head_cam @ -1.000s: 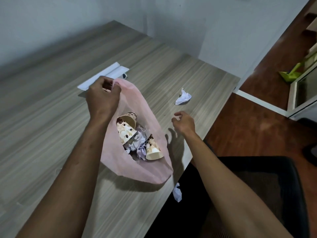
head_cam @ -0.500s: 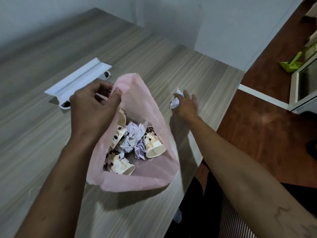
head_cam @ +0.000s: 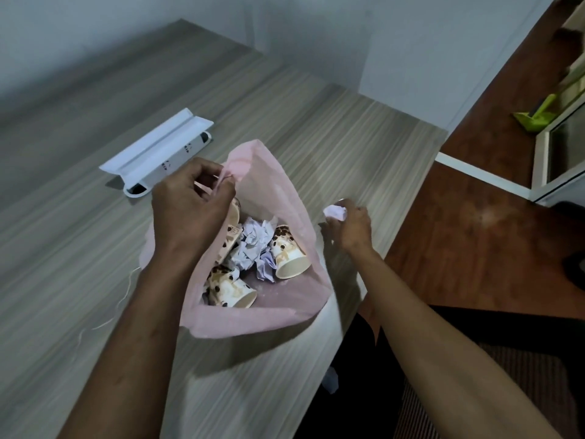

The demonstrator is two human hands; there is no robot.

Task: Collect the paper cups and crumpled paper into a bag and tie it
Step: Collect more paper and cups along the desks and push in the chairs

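Left hand (head_cam: 190, 204) pinches the far rim of the pink bag (head_cam: 285, 315), holding it open on the wooden table (head_cam: 348, 131). Inside: 3 visible paper cups (head_cam: 289, 253) (brown-spotted) tumbled among crumpled paper (head_cam: 251, 245). Right hand (head_cam: 349, 224), just beside the bag, fingers closed around a white paper ball (head_cam: 335, 212). A white box (head_cam: 155, 150) lies behind.

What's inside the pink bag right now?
The pink bag holds three visible paper cups and crumpled paper. The left hand covers part of one cup; anything underneath is hidden.
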